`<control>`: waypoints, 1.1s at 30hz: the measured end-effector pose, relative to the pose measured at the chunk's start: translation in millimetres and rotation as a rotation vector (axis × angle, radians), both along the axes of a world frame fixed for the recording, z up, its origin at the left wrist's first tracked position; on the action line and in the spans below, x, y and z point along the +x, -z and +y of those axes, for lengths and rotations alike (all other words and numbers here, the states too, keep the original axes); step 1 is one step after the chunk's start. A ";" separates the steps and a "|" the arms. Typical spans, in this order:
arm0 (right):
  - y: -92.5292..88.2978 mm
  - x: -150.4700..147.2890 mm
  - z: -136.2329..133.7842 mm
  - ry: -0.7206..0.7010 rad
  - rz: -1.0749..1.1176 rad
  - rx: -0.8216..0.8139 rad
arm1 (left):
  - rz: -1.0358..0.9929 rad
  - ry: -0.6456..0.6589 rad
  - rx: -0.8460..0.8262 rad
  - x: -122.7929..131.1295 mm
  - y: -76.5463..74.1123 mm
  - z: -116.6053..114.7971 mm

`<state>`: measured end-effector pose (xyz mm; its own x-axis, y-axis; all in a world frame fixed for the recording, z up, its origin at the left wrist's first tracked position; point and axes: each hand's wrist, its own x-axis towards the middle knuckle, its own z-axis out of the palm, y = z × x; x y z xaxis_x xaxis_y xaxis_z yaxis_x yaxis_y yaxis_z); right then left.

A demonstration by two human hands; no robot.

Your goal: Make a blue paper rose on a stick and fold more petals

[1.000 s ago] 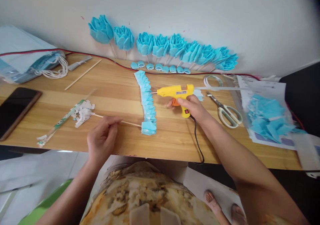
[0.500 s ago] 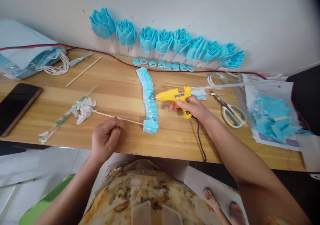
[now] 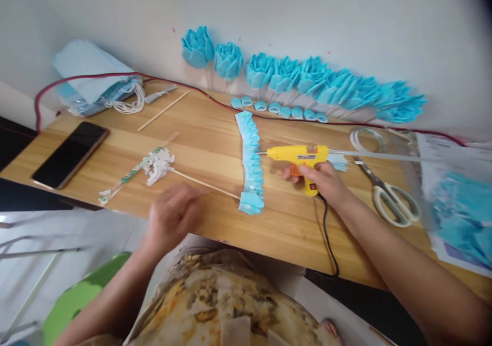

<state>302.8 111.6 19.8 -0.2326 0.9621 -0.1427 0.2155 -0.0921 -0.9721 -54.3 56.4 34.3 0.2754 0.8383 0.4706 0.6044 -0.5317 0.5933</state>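
Observation:
A yellow hot glue gun (image 3: 295,154) is in my right hand (image 3: 323,179), with fingers curled about its grip and orange trigger. Its metal nozzle points left and meets, or nearly meets, the right edge of a pleated strip of light-blue material (image 3: 251,154). This strip runs across the tabletop, its near end folded over the tip of a thin wooden stick (image 3: 207,184). My left hand (image 3: 175,215), somewhat blurred, is closed loosely just below the stick and seems to grip nothing. A clear glue stick (image 3: 369,156) sticks out from the gun's back.
Blue fabric flowers (image 3: 284,74) on sticks lean on the wall behind small blue rolls (image 3: 284,112). Scissors (image 3: 394,202) and a tape roll (image 3: 365,138) lie to the right, near blue pieces (image 3: 465,218). Leftward are paper scraps (image 3: 159,166), a phone (image 3: 71,154) and a bagged stack (image 3: 96,79).
The camera view has shifted, so most things sit farther right in the picture. The glue gun's nozzle has drawn back slightly to the strip's right edge. My left hand has moved slightly away from the stick.

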 end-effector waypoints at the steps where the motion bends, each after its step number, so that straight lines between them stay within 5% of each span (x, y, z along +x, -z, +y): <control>1: -0.1 0.2 -0.6 0.029 0.024 0.009 | 0.019 -0.030 0.059 -11.4 -2.9 4.1; 4: -0.7 -0.4 -1.4 0.056 0.079 0.019 | 0.177 -0.158 0.116 -47.6 -7.9 22.7; 7: -1.2 -1.6 -0.8 0.018 0.098 0.007 | 0.399 -0.125 0.063 -70.0 -3.4 42.5; 19: -5.1 -6.9 -1.9 0.026 0.054 0.038 | 0.527 -0.241 -0.020 -94.2 20.0 68.6; 27: -13.0 -12.3 19.1 0.052 0.085 0.039 | 0.351 -0.221 0.048 -82.7 7.9 59.0; 33: -20.9 -47.1 51.1 0.093 0.144 0.106 | 0.232 -0.138 0.217 -47.6 0.9 47.4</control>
<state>255.7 162.7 40.7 -0.1522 0.9883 -0.0106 0.0686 -0.0002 -0.9976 -101.9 103.9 33.4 0.2869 0.7621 0.5804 0.7853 -0.5341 0.3132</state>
